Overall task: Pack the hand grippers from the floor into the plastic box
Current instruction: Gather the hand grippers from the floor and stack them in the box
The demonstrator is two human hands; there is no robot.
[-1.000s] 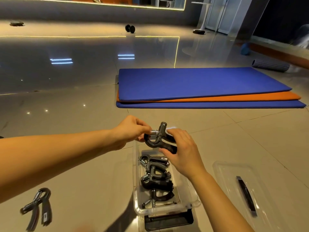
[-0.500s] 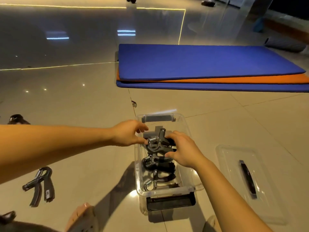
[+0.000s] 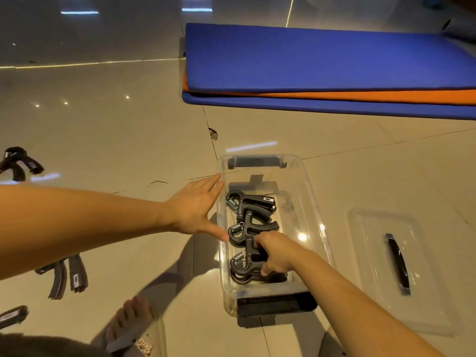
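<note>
A clear plastic box (image 3: 313,202) with black latches stands on the tiled floor and holds several black hand grippers (image 3: 251,210) with steel springs. My right hand (image 3: 277,253) reaches into the box, fingers curled over the handles of a gripper (image 3: 240,264) near the front end. My left hand (image 3: 195,210) is spread flat against the box's left wall, holding nothing. More black hand grippers lie on the floor to the left: one (image 3: 65,275) near my foot, one (image 3: 18,163) at the far left edge, one (image 3: 13,316) at the lower left.
The box's clear lid (image 3: 381,256) with a black handle lies on the floor to the right. Stacked blue and orange exercise mats (image 3: 322,73) lie behind the box. My sandalled foot (image 3: 131,323) is at the bottom, left of the box.
The gripper held above the box by both hands has gone down into it. My left hand let go and opened against the box's side; my right hand moved toward the front grippers.
</note>
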